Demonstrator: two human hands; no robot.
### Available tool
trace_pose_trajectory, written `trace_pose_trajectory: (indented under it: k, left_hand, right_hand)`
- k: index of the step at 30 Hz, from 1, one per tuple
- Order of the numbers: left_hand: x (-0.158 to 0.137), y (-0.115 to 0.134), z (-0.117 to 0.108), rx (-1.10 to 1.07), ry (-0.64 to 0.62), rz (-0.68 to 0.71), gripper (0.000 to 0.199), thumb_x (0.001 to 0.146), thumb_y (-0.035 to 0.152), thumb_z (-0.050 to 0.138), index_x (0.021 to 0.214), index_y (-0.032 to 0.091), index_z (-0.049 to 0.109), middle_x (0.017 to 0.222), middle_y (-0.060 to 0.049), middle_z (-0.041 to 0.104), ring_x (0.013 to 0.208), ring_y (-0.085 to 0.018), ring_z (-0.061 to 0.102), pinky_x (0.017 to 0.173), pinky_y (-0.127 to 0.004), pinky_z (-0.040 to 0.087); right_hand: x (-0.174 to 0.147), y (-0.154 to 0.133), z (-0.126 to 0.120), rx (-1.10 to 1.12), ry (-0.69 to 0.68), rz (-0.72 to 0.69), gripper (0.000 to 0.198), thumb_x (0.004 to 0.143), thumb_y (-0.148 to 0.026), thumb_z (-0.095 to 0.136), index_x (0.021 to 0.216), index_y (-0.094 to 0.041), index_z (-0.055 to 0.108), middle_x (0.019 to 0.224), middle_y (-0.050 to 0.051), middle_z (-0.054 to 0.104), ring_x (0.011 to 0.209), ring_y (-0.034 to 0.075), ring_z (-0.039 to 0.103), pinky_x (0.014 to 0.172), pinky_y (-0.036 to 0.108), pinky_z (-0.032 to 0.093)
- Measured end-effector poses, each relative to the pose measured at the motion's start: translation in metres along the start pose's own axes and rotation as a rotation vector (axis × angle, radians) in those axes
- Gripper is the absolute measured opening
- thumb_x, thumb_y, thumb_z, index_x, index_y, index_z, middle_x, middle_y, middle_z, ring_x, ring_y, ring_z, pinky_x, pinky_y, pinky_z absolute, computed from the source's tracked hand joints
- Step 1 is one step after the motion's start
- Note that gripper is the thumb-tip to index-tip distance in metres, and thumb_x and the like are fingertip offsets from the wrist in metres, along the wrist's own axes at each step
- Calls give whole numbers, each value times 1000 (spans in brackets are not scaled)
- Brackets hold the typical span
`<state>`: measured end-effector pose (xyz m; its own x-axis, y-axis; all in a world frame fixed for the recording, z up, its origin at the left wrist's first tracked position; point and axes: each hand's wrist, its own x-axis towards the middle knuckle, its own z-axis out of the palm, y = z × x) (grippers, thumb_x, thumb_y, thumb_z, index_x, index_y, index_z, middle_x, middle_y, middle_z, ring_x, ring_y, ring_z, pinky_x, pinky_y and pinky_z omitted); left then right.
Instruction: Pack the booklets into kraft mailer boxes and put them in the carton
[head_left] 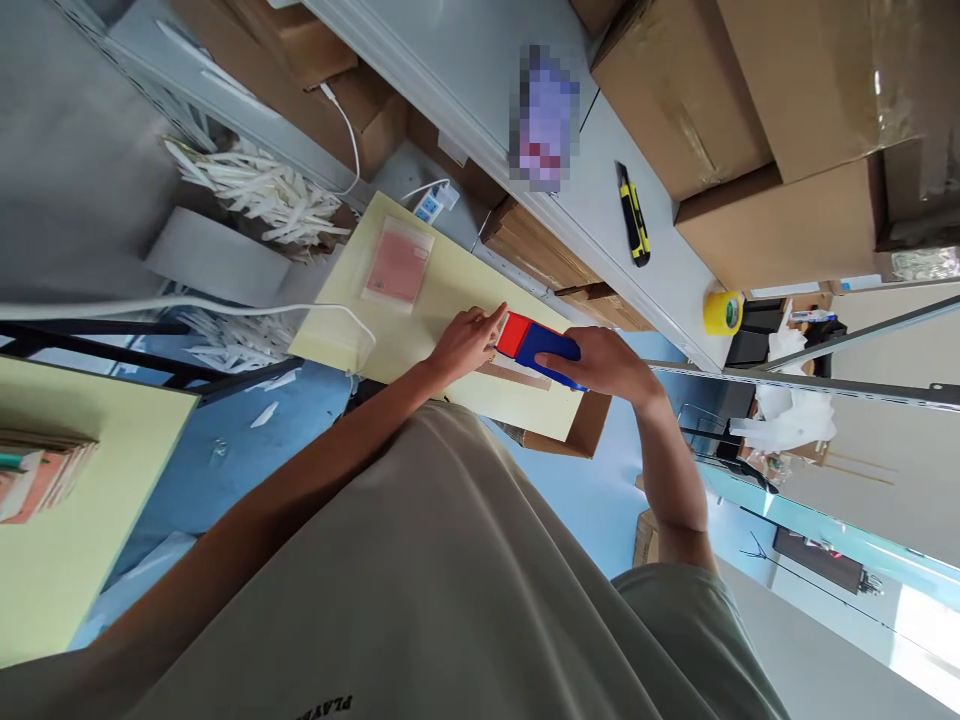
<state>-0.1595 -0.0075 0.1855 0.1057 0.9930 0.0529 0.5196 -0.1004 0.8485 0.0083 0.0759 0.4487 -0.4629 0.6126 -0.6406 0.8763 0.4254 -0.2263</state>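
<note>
Saw a pink packet point(397, 265) flat on the yellow table point(409, 335). Noted the left hand point(463, 345), with index finger extended, at the red end of a red-and-blue block point(540, 340) over the table; could not tell any pinch. Found the right hand point(609, 362) clamped on the blue end. Judged tilting or dropping possible, from mainly one-handed support.

Smooth, plastic-looking red-and-blue object point(531, 346)

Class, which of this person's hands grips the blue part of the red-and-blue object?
The right hand, thumb across the blue part; the left hand is at the red end.
</note>
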Motion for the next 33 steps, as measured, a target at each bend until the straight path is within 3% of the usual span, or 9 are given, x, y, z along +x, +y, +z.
trace_pose_trajectory:
  k: [5, 9, 12, 16, 18, 21, 23, 26, 33]
  left_hand:
    - [-13, -13, -5, -33, -47, 15, 88, 90, 21, 82, 173, 14, 53, 137, -18, 83, 134, -38, 67, 120, -54, 51]
    - [-29, -16, 1, -55, -43, -6, 80, 97, 24, 80, 172, 19, 53, 151, -15, 79, 141, -39, 66, 124, -56, 52]
    - [-38, -18, 10, -82, 7, -19, 78, 99, 23, 80, 171, 23, 52, 157, -15, 75, 145, -38, 66, 127, -58, 52]
    - [-44, -21, 22, -164, 137, -115, 80, 95, 22, 86, 168, 22, 56, 168, -18, 64, 146, -35, 69, 127, -52, 58]
    - [-46, -18, 29, -249, 213, -225, 74, 92, 27, 88, 162, 21, 62, 162, -17, 68, 133, -31, 77, 119, -46, 64]
    - [-45, -6, 40, -353, 304, -426, 50, 94, 40, 86, 139, 20, 76, 135, -12, 84, 115, -26, 83, 107, -39, 67]
    - [-43, 4, 46, -330, 357, -516, 35, 98, 48, 80, 119, 20, 82, 117, -10, 88, 108, -26, 84, 102, -35, 66]
    - [-36, 15, 52, -193, 411, -555, 35, 104, 53, 70, 97, 21, 83, 99, -9, 88, 99, -27, 83, 93, -33, 62]
    - [-27, 17, 60, -39, 545, -649, 33, 104, 44, 67, 98, 19, 89, 97, -10, 90, 97, -31, 83, 87, -35, 59]
  right_hand:
    - [-9, 30, 0, 123, -136, 131, 62, 102, -77, 72, 74, -22, 68, 63, 4, 74, 57, 18, 71, 59, 32, 49]
    - [0, 66, 15, 161, -284, 247, 61, 102, -72, 79, 71, -20, 70, 70, 7, 81, 60, 18, 76, 59, 27, 55]
    - [20, 92, 37, 183, -343, 292, 56, 105, -65, 79, 75, -18, 73, 78, 10, 85, 65, 19, 80, 63, 24, 60]
    - [43, 113, 63, 218, -344, 319, 60, 99, -73, 83, 79, -18, 73, 84, 15, 87, 68, 22, 82, 61, 26, 62]
    - [49, 117, 70, 210, -342, 312, 61, 95, -76, 85, 81, -18, 73, 85, 15, 87, 69, 23, 83, 60, 27, 62]
    - [51, 117, 73, 168, -332, 279, 58, 96, -73, 87, 87, -17, 75, 85, 14, 87, 69, 22, 83, 63, 27, 61]
    - [50, 116, 73, 140, -329, 251, 54, 100, -69, 84, 90, -16, 77, 82, 13, 86, 68, 22, 82, 66, 28, 61]
    - [50, 118, 74, 134, -338, 210, 53, 106, -66, 77, 92, -15, 78, 77, 12, 85, 67, 23, 81, 68, 30, 61]
    - [56, 136, 75, 249, -386, 100, 62, 98, -79, 80, 89, -17, 75, 79, 13, 85, 70, 24, 82, 66, 29, 60]
